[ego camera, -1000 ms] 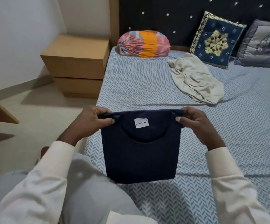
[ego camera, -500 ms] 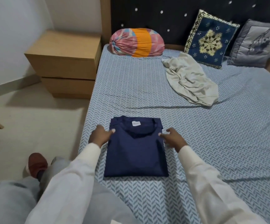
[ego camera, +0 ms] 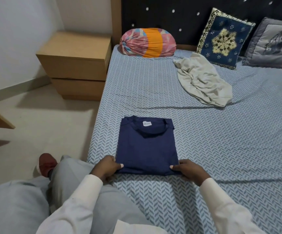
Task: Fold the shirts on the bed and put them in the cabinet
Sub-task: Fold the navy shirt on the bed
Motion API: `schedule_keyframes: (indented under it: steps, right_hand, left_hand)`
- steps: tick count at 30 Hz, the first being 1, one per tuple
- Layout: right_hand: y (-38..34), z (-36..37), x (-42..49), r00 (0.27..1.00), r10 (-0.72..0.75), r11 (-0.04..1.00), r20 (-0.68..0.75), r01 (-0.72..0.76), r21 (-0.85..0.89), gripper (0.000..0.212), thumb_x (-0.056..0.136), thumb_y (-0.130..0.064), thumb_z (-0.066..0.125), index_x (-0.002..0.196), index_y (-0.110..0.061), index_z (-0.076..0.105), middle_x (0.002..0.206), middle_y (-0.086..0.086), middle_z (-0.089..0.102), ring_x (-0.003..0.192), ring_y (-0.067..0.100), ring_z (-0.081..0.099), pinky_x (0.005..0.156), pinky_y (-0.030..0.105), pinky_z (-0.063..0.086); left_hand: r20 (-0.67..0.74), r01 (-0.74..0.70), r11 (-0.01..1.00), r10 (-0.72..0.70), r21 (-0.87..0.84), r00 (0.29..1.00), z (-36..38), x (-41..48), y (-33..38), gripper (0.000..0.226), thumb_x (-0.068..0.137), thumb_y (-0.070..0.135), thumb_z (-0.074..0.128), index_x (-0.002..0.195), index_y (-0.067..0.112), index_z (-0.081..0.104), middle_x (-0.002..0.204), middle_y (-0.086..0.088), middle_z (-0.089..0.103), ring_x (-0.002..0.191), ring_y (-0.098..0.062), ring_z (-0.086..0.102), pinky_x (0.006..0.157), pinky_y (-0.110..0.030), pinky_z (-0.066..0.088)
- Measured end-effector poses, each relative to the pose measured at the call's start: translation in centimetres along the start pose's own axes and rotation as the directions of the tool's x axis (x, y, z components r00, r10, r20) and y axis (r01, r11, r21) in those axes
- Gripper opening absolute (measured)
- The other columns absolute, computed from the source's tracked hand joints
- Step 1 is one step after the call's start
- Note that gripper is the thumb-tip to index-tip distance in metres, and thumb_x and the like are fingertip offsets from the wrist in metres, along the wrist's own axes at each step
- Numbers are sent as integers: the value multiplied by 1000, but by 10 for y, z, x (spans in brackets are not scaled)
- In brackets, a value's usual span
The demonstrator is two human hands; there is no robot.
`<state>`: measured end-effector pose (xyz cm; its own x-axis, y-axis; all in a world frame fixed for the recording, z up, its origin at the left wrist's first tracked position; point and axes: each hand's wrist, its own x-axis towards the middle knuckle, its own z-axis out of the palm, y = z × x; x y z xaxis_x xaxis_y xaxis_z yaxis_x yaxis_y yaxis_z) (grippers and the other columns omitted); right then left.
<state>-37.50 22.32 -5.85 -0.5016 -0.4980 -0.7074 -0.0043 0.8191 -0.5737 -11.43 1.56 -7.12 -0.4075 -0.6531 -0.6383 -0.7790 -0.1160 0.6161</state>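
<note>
A navy blue shirt (ego camera: 147, 146), folded into a rectangle with its white neck label facing up, lies flat on the blue patterned bed (ego camera: 221, 149) near the left edge. My left hand (ego camera: 105, 168) pinches the shirt's near left corner, thumb on top. My right hand (ego camera: 190, 170) pinches the near right corner the same way. A crumpled cream shirt (ego camera: 202, 81) lies unfolded farther back on the bed, in front of the cushions.
A wooden bedside unit (ego camera: 76, 65) with two drawers stands left of the bed. A pink and orange bolster (ego camera: 147, 42), a blue embroidered cushion (ego camera: 223, 39) and a grey cushion (ego camera: 272, 44) lean on the dark headboard. My knee and a red shoe (ego camera: 46, 163) are on the floor side.
The navy shirt went from held up in the air to lying flat on the bed. Both hands then slid from its collar end down to its near corners.
</note>
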Motion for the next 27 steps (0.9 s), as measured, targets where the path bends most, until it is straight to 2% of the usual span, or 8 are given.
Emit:
schedule_keyframes:
  steps: [3, 6, 8, 12, 16, 20, 24, 27]
  right_hand:
    - [-1, -1, -2, 1000, 17, 973, -17, -20, -231, 24, 83, -31, 74, 78, -9, 68, 60, -3, 62, 52, 10, 54, 48, 18, 39]
    - [-15, -5, 7, 983, -75, 964, -165, 30, -263, 38, 74, -43, 80, 67, -13, 56, 63, 2, 66, 58, 20, 62, 56, 26, 47]
    - [-32, -9, 17, 936, -181, 961, -302, 103, -256, 34, 75, -45, 78, 75, -15, 61, 75, 3, 69, 77, 24, 67, 67, 31, 48]
    - [-73, -16, 51, 825, -321, 947, -465, 274, -168, 19, 88, -26, 67, 102, -14, 69, 102, 7, 72, 100, 27, 65, 83, 31, 45]
    - [-95, -24, 90, 828, -284, 959, -483, 240, -151, 24, 90, -23, 61, 111, -12, 69, 114, 10, 70, 109, 30, 63, 90, 32, 45]
    - [-101, -22, 108, 845, -212, 977, -490, 202, -73, 20, 89, -30, 65, 99, -13, 71, 103, 10, 72, 100, 28, 64, 86, 33, 47]
    - [-97, -21, 121, 851, -156, 974, -502, 218, 66, 16, 87, -28, 67, 76, -17, 64, 83, 3, 69, 85, 23, 62, 77, 32, 46]
    - [-95, -31, 129, 842, -112, 949, -527, 248, 194, 15, 86, -25, 66, 74, -17, 63, 78, 0, 68, 79, 20, 60, 77, 37, 50]
  left_hand:
    - [-72, 3, 981, 11, 194, 997, 3, -5, -1, 27, 79, 32, 73, 72, 21, 49, 92, -8, 67, 88, -26, 64, 76, -30, 48]
    - [-187, -29, 989, 56, 144, 981, 2, -4, 7, 22, 79, 35, 71, 78, 23, 53, 96, -4, 67, 93, -25, 63, 80, -30, 49]
    - [-252, -51, 998, 59, 39, 966, -2, 6, 14, 18, 80, 33, 71, 82, 24, 56, 98, -5, 69, 95, -26, 64, 85, -32, 50]
    - [-314, -126, 991, 107, -39, 943, -14, 34, 40, 19, 84, 25, 69, 101, 16, 66, 107, -10, 70, 104, -30, 63, 92, -34, 49]
    - [-351, -184, 980, 148, -72, 925, -24, 65, 75, 23, 88, 17, 64, 109, 7, 67, 112, -12, 68, 108, -31, 61, 89, -30, 43]
    - [-353, -197, 972, 141, -130, 925, -34, 94, 90, 28, 87, 21, 66, 113, 12, 67, 116, -7, 69, 111, -27, 61, 95, -31, 45]
    - [-349, -233, 960, 167, -156, 922, -38, 117, 93, 9, 84, 26, 71, 88, 19, 70, 94, -1, 73, 95, -25, 66, 88, -35, 52]
    - [-328, -261, 929, 168, -264, 930, -39, 125, 99, 7, 82, 26, 73, 78, 23, 69, 84, 5, 72, 86, -22, 68, 85, -40, 56]
